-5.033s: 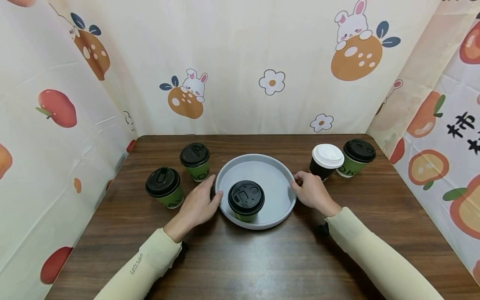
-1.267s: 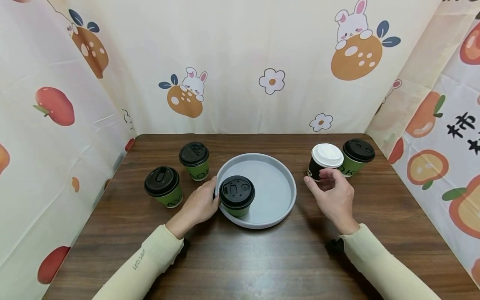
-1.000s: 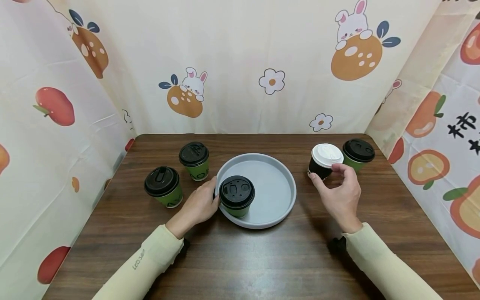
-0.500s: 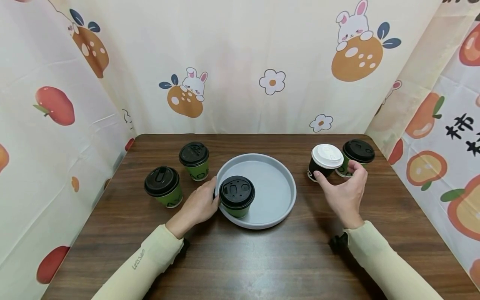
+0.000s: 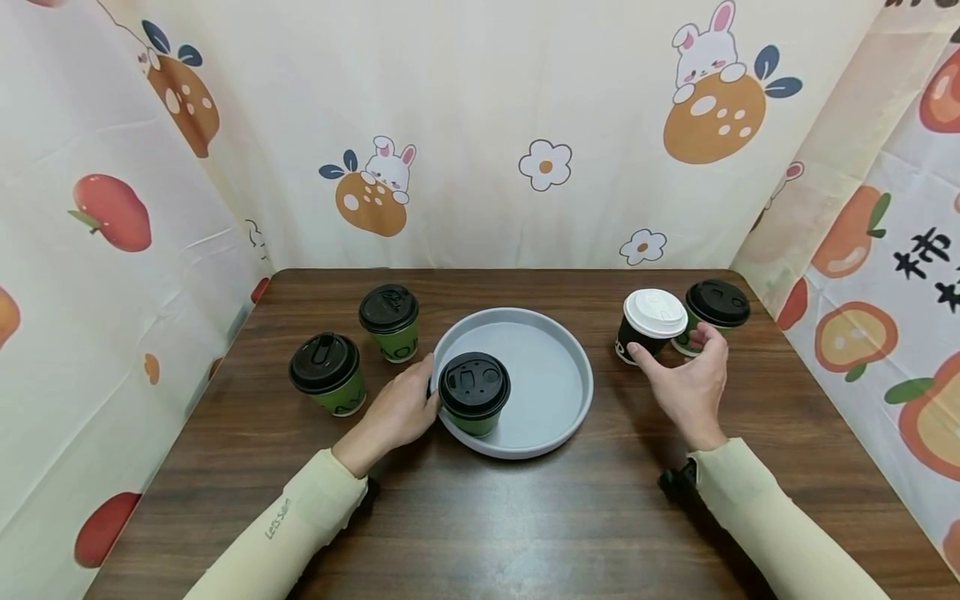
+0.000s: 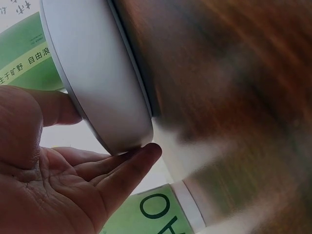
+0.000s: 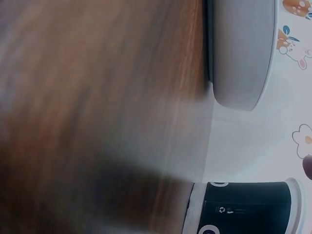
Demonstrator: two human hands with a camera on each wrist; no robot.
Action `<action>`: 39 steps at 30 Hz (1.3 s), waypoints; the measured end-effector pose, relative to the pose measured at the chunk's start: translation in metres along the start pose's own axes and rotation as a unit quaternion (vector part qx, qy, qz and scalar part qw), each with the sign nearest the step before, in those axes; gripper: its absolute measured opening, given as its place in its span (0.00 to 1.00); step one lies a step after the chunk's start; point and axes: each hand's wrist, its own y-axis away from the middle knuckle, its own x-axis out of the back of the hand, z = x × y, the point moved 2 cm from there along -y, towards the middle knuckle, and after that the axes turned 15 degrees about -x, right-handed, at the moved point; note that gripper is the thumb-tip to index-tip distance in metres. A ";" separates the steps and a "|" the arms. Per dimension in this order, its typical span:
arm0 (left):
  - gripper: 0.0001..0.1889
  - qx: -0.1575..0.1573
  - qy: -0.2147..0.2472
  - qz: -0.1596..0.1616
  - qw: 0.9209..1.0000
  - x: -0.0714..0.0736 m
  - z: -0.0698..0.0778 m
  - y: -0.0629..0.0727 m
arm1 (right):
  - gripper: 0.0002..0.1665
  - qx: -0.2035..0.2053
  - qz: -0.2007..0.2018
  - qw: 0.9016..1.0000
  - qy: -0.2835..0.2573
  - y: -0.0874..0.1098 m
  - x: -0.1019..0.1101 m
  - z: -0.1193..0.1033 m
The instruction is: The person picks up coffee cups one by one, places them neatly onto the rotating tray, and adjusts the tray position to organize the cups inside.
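Note:
In the head view my left hand [image 5: 393,417] holds the left edge of a round grey tray [image 5: 551,442]. The left wrist view shows its thumb at the upper rim and fingertips against the outer wall [image 6: 107,73]. On the tray's left part stands a green paper cup with a black lid [image 5: 474,385], beside that hand. My right hand [image 5: 690,392] is spread in front of a black paper cup with a white lid [image 5: 655,315]; its thumb is at the cup's lower side, contact unclear. Its other fingers overlap a green black-lidded cup [image 5: 717,302] behind.
Two more green cups with black lids, a rear one [image 5: 388,321] and a nearer one [image 5: 327,373], stand left of the tray. Everything is on a brown wooden table [image 5: 495,533]. Printed cloth [image 5: 480,108] surrounds its back and sides.
My right hand has left the tray's right rim, gone to the white-lidded cup, then shifted slightly right, its fingers coming off the lid. The cup on the tray now sits further left.

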 end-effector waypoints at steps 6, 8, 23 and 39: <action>0.31 -0.001 0.001 0.001 1.000 0.000 0.000 0.000 | 0.58 -0.027 -0.020 0.999 0.017 -0.002 -0.001 0.002; 0.31 0.003 0.003 -0.001 1.000 0.001 0.000 0.000 | 0.58 -0.033 -0.027 0.999 0.022 -0.003 -0.002 0.001; 0.33 0.002 -0.001 -0.002 1.000 0.001 0.001 0.001 | 0.56 -0.073 -0.059 0.994 0.052 -0.011 -0.008 0.002; 0.32 0.003 0.000 0.002 1.000 0.001 0.002 0.001 | 0.61 -0.106 -0.087 0.988 0.068 -0.017 -0.014 0.002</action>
